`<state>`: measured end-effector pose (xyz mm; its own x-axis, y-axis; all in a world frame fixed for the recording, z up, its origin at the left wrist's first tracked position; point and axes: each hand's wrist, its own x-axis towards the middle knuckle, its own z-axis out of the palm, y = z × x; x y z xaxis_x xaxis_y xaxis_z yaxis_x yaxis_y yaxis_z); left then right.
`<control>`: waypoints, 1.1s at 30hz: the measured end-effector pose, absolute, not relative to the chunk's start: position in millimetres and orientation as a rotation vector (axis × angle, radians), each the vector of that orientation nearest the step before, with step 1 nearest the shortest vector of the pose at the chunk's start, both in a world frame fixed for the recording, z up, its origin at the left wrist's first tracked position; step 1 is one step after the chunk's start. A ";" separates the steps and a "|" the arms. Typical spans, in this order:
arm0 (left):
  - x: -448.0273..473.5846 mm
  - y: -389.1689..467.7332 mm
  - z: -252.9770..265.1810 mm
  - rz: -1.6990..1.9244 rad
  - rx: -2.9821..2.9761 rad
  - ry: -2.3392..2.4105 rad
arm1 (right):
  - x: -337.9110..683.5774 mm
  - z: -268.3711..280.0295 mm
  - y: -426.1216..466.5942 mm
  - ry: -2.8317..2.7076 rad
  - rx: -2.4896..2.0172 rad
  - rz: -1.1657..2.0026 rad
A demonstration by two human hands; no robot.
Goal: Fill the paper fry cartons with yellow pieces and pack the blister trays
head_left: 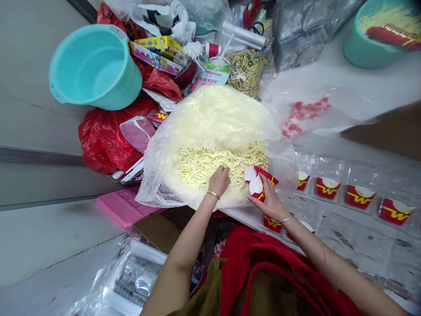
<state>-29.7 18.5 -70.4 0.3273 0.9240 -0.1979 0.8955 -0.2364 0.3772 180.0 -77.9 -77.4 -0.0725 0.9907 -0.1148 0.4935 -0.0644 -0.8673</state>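
Observation:
My left hand (219,181) reaches into a large clear plastic bag (154,175) with its fingers curled down at a heap of pale yellow fry-shaped sticks (197,169). What is between those fingertips is hidden. In my right hand (271,202), at the heap's right edge, are red French fry cartons (271,176) with white rounded insides; they look like two together. Several similar red cartons with a yellow zigzag, such as this fry carton (326,188), sit in clear plastic trays (345,171) to the right.
At upper left a turquoise tub (95,66) stands by red plastic bags (105,136). Behind the sticks lie boxes (158,52) and a bag of brownish cords (246,72). Another turquoise tub (371,48) is at upper right. A bag of pink-and-white pieces (305,114) lies nearer.

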 end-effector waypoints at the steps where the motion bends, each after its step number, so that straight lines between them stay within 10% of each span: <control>1: -30.6 20.4 -74.0 0.201 2.110 1.619 | 178.8 -77.0 -78.5 -1.628 -1.613 1.066; 12: -39.9 17.5 -26.4 0.731 0.773 1.215 | 158.1 -70.6 -54.0 -1.833 -1.607 0.836; 33: 17.8 -15.8 -25.0 0.185 1.892 1.298 | 168.1 -81.9 -77.0 -1.886 -1.557 0.769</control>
